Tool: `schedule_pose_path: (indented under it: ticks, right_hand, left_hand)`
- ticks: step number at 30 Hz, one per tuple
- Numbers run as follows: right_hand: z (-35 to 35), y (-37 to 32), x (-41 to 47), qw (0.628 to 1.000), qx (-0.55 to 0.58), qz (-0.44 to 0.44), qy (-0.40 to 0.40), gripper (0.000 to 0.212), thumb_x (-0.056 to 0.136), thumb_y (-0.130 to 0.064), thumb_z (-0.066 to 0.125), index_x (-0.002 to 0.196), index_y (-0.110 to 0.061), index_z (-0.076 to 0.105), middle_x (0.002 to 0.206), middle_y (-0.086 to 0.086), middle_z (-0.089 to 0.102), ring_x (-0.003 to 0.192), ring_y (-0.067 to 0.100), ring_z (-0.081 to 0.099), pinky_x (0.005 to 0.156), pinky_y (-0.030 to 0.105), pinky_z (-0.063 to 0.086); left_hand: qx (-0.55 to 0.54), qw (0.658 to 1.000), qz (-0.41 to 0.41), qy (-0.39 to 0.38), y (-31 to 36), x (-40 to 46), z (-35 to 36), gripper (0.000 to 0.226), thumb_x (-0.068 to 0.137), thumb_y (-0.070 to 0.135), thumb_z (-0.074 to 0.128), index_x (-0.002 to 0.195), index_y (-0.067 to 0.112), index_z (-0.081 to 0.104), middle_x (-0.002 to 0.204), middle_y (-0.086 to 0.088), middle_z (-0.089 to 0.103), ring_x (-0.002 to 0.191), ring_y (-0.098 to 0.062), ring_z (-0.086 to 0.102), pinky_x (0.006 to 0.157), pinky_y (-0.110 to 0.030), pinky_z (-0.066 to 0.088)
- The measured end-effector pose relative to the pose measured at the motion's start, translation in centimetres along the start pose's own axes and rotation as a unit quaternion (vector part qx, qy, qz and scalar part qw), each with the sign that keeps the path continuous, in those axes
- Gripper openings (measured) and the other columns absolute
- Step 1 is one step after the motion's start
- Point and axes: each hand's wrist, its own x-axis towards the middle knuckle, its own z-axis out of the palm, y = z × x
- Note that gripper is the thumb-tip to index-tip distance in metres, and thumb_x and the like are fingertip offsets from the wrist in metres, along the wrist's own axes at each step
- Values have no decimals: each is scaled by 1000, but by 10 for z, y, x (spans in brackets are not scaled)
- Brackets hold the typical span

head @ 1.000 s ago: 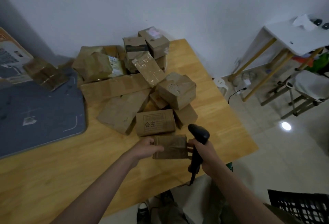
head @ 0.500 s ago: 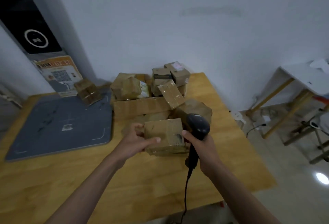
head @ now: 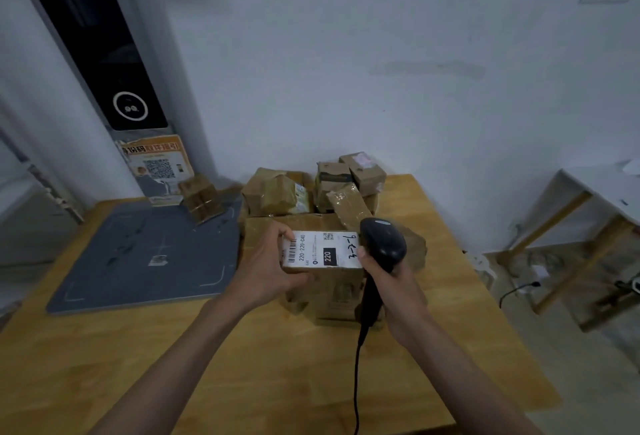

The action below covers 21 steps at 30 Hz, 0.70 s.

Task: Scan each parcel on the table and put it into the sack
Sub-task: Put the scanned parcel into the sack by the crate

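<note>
A small brown cardboard parcel [head: 329, 282] is held up above the wooden table [head: 173, 365], its white shipping label [head: 322, 250] with a barcode turned up toward me. My left hand [head: 273, 261] grips the parcel's left side, thumb on the label's edge. My right hand [head: 391, 282] is wrapped round the handle of a black barcode scanner [head: 382, 240], with its thumb touching the parcel's right edge. The scanner's black cable [head: 356, 382] hangs down over the table. No sack is in view.
A heap of several taped brown parcels [head: 311, 192] lies at the table's back against the wall. A grey mat [head: 145, 258] covers the left side, one parcel [head: 201, 199] on its far corner. A white side table [head: 602, 192] stands to the right.
The parcel has been lifted off the table and turned over, so its white label now faces up. Both hands rose with it, and the view tilted upward.
</note>
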Motion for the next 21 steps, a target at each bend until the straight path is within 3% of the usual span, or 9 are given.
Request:
schedule_pose_path:
  ticks: [3,5,6,8,12,16,18,21]
  right_hand:
    - [2,1,5,1000,-6,1,2,25,88,-31,77,112,-28,70,105,-6,78,108,15,69,100,41,53]
    - [2,1,7,1000,-10,6,-4,27,88,-28,78,114,-25,71,106,-2,78,108,19,70,101,47,53]
    - [1,0,8,1000,-10,9,-6,27,88,-26,78,114,-24,71,106,0,78,107,21,70,101,48,53]
    - [1,-3,10,1000,-7,12,-13,26,89,-23,77,114,-23,70,104,2,78,105,23,72,97,47,55]
    - [0,-12,14,997,-79,-22,-7,28,87,-30,78,114,-27,69,101,-3,77,104,18,70,94,41,54]
    - [-4,-26,15,984,-167,-59,-36,9,90,-17,72,96,-24,72,67,-9,68,75,11,62,75,28,49]
    - [-3,-33,15,962,-246,-98,-60,7,89,-18,72,93,-23,70,67,-8,66,72,10,61,71,31,51]
    - [4,-42,16,894,-401,-178,-90,17,85,-27,76,99,-23,68,78,-6,70,76,9,67,73,36,58]
  left_hand:
    - [32,999,27,15,5,-2,-6,83,70,29,87,135,33,35,126,17,46,88,-7,56,63,-4,41]
    - [50,998,44,15,6,-3,-11,88,69,31,87,140,35,35,131,18,42,103,-7,53,71,-10,46]
    - [57,997,51,16,5,-4,-13,86,69,32,86,139,36,37,131,20,42,106,-8,53,78,-20,50]
    - [69,996,55,24,6,-4,-18,81,69,34,86,136,37,41,127,25,42,105,-7,55,85,-38,51]
    - [100,992,56,46,4,0,-26,77,68,35,86,133,36,44,125,24,45,98,-3,56,81,-38,45]
    - [126,988,67,50,-1,6,-33,88,66,50,86,138,39,37,130,25,43,107,-6,56,88,-45,50]
    - [164,983,67,57,-3,9,-35,92,65,55,84,140,39,33,134,20,45,108,-11,59,85,-47,53]
    - [225,969,77,69,-6,13,-37,86,69,49,82,137,39,32,131,17,47,100,-15,63,72,-44,57]
